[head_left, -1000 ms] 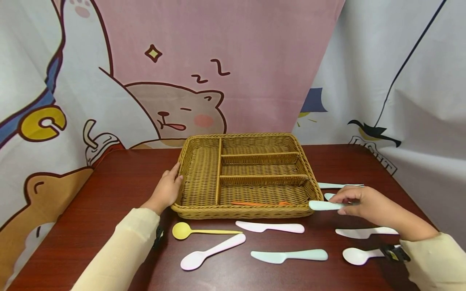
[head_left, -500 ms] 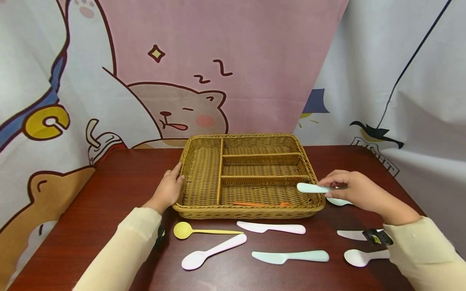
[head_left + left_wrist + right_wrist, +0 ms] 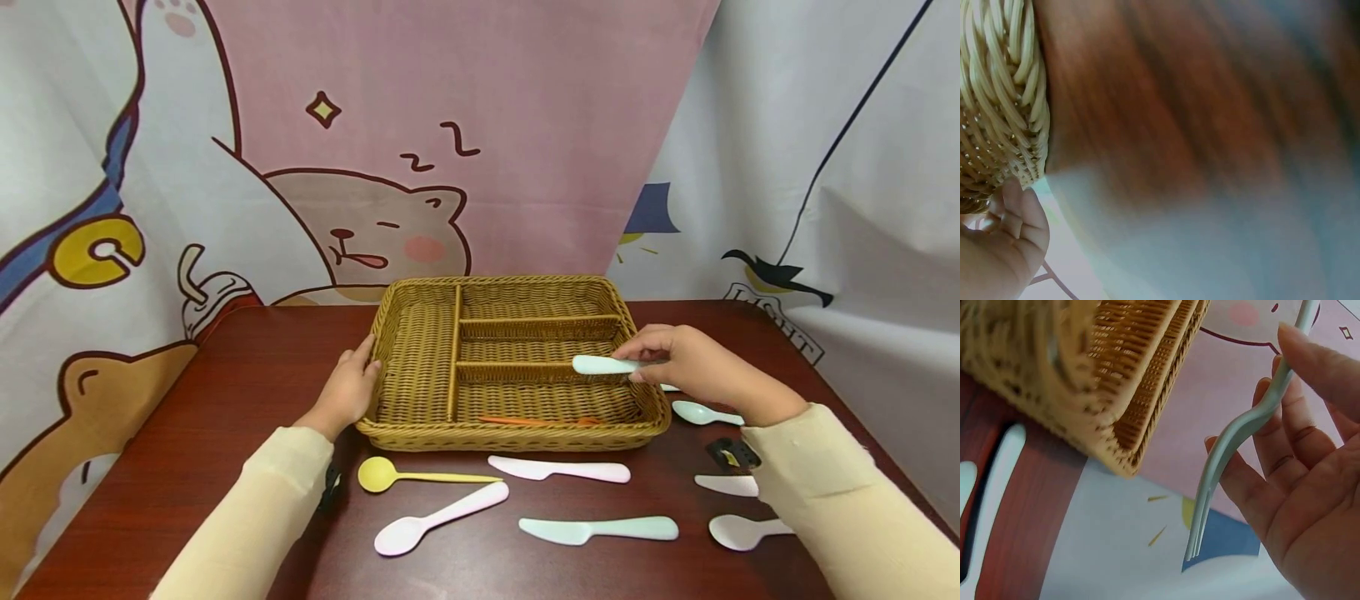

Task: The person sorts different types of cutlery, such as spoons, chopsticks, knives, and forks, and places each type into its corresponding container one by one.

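The right hand [image 3: 693, 364] pinched a pale fork [image 3: 603, 365] over the basket [image 3: 510, 433]; the left hand [image 3: 347, 392], fingers relaxed, steadied its rim. Lowering it level, parallel to the dividers, looked wisest.

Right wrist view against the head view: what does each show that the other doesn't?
Only the right wrist view shows that the pale utensil ends in tines, so it is a fork.

Only the head view shows the left hand touching the basket's left rim, an orange piece in the nearest compartment, and the yellow spoon and pale knives on the table.

Both show the right hand pinching the fork beside the wicker basket.
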